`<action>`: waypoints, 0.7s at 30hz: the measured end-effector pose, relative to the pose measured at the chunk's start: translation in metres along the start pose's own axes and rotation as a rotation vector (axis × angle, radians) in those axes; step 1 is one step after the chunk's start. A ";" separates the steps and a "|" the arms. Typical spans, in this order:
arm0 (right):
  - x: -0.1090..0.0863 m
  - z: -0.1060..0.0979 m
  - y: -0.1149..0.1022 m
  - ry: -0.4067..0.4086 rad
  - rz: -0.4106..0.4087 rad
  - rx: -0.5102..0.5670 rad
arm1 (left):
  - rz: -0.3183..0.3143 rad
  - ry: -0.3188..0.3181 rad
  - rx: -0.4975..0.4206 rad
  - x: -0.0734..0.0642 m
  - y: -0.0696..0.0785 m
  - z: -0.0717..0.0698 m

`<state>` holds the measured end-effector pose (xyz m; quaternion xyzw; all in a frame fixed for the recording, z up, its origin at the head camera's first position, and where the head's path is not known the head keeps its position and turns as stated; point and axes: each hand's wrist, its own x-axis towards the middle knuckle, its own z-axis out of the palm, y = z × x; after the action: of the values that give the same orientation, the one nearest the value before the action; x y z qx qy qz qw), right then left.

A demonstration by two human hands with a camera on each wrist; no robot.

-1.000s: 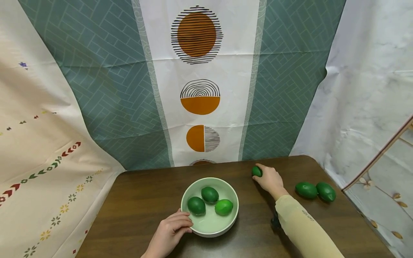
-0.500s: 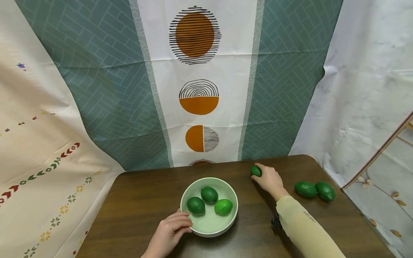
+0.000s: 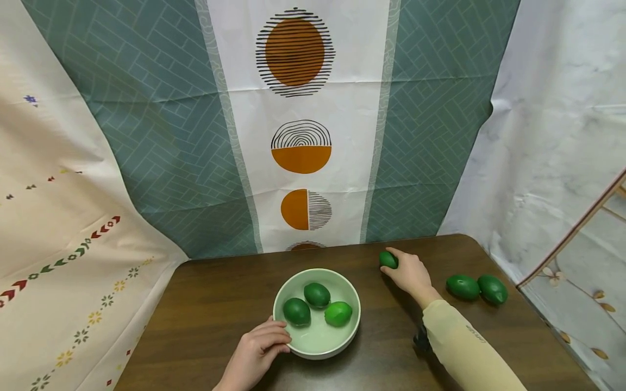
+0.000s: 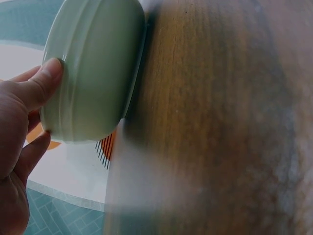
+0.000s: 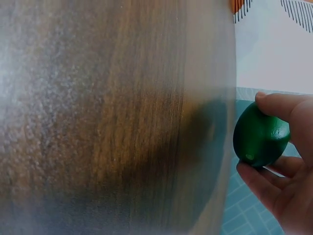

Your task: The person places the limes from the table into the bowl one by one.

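Note:
A pale green bowl stands on the table in the head view. My left hand grips its left rim; in the left wrist view the thumb presses its outer wall. Inside lie two dark green fruits, one at the left and one at the back, and a bright green lime. Near the table's back edge, my right hand pinches a dark green egg-shaped fruit between thumb and fingers. Whether this fruit touches the table, I cannot tell.
Two more dark green fruits, a left one and a right one, lie side by side at the table's right. A patterned cloth hangs behind the brown wooden table. A small black object shows beside the right sleeve.
The head view has shifted very slightly. Both hands keep their holds, and the right hand with its fruit stays almost in the same place.

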<state>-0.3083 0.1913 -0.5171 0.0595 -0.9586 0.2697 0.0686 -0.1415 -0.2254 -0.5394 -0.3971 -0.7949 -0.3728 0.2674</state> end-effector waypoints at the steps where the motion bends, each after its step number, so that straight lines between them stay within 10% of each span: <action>1: 0.000 -0.001 0.000 0.003 -0.003 0.002 | 0.001 0.000 0.000 0.000 0.000 0.000; 21: -0.015 -0.010 -0.007 0.001 -0.011 0.045 | 0.018 0.016 -0.004 0.002 0.002 0.000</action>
<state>-0.2919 0.1916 -0.5079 0.0664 -0.9519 0.2909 0.0693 -0.1412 -0.2236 -0.5377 -0.4018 -0.7884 -0.3753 0.2761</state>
